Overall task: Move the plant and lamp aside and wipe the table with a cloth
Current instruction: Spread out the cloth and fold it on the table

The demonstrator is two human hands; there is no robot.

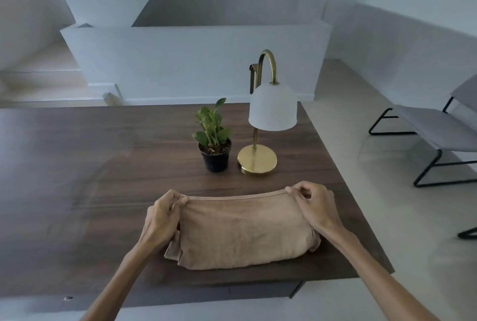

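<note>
Left hand pinches the far left corner of the cloth, thumb and fingers curled round the hemmed edge. Right hand does the same at the far right corner. The edge between them is pulled taut.

Cloth: tan, towel-like, folded in layers, lying on the near right part of the table. Looks soft and light with no stiffness; it will sag wherever unsupported, so corners or a bunched handful are the places to hold. Spare folds poke out at both lower sides and may trail during wiping.

Beyond the cloth, well apart from it, the plant stands upright in a small dark pot. Probably light; best taken round the pot, not the stems. Loose soil on top could spill if tipped.

Just right of it, near but seemingly not touching, the lamp: round brass base, thin stem, white shade. Likely top-heavy and the shade fragile; hold the stem low or lift at the base. No cord visible.

Neither one has been moved aside yet.
</note>
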